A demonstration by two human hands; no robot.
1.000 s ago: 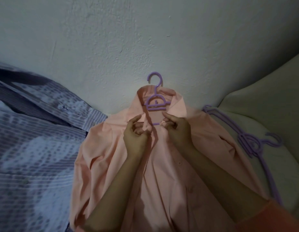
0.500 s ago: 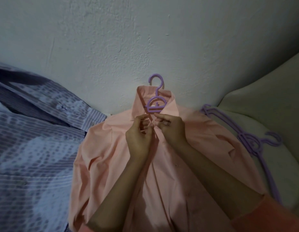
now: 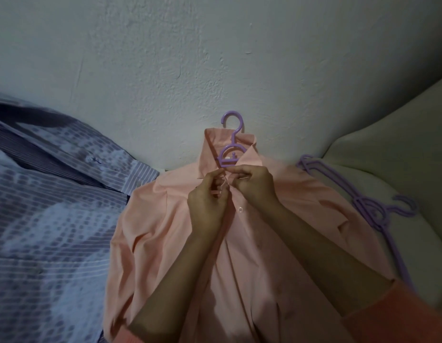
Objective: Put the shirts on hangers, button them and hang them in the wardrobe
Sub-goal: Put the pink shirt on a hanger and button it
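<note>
Shirts: two, peach shirt [image 3: 165, 243] on purple hanger [image 3: 231, 154] mid-bed by the wall [image 3: 215, 58], striped shirt [image 3: 54, 194] left. Spare hangers [image 3: 378, 214] right edge. Left hand [image 3: 206, 206] and right hand [image 3: 254, 185] pinch its collar placket.

Peach shirt [image 3: 150, 238] flat on purple hanger [image 3: 230, 154], collar toward wall.

shirt [image 3: 165, 243]: peach | hanger [image 3: 231, 154]: lilac (spares [image 3: 378, 211] too) | left cloth [image 3: 41, 219]: blue-purple stripes
</note>
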